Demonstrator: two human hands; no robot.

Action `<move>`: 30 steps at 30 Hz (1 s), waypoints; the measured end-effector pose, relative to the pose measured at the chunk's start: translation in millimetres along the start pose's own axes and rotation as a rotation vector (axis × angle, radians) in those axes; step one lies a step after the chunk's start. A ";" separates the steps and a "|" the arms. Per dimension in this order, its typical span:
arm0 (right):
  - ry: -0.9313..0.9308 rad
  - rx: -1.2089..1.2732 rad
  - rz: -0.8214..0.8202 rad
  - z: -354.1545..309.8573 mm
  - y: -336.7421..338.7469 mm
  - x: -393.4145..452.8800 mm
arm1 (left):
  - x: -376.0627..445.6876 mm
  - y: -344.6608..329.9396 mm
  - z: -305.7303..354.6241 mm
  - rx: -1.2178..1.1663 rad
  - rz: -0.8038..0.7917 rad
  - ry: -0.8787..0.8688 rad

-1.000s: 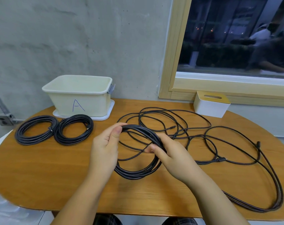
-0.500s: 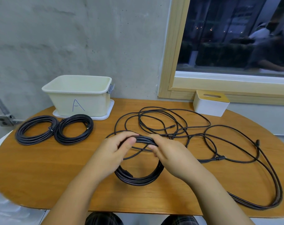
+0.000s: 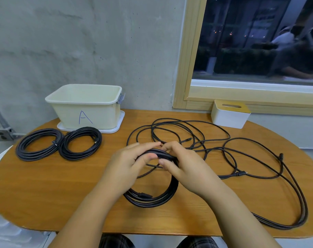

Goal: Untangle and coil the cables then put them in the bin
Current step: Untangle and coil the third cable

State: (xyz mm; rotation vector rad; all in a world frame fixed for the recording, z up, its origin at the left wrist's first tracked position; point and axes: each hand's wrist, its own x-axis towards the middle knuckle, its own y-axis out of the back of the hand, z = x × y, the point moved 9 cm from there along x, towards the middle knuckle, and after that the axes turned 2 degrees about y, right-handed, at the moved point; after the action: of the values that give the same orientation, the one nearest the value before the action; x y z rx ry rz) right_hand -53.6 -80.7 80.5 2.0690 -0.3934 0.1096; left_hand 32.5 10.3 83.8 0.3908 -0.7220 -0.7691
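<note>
The black cable coil point(image 3: 152, 198), light, limp and springy, is gripped by both the left hand point(image 3: 129, 163) and the right hand point(image 3: 183, 163) at its 12 o'clock bundle, likely the best hold.

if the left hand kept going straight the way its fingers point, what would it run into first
Probably the right hand: the left hand points right along the coil both grip, fingertips nearly touching. Depth is unclear, so it might pass just behind.

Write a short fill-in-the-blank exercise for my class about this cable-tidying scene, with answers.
1. The cream plastic bin is marked with the letter ____.
2. Beside it lie ____ finished black cable coils.
3. The left hand and right hand grip one black ____.
4. The white box sits below the ____.

Answers: A; two; coil; window
</note>
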 end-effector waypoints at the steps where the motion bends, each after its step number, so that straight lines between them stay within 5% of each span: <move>1: -0.019 0.051 0.009 2.5 2.2 -1.2 | -0.2 5.4 0.2 -0.060 0.048 0.016; 11: -0.060 0.249 0.084 12.5 1.6 -8.0 | -6.1 30.0 -6.1 -0.419 0.342 0.202; 18: -0.027 0.202 0.100 7.5 -0.1 -5.1 | -9.5 20.7 -28.2 -0.478 0.276 0.268; 26: 0.071 -0.086 -0.062 -8.0 -13.0 2.4 | -6.7 -10.3 -18.8 0.130 -0.148 0.075; 30: 0.052 -0.067 -0.046 -9.0 -13.3 1.9 | -4.4 -13.9 -12.3 0.223 -0.130 0.006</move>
State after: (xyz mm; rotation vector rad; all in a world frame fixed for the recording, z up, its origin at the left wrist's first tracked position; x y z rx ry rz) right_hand -46.8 -67.3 74.4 2.0031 -0.3136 0.1215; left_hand 32.3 5.1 65.4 0.6461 -0.7853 -0.8114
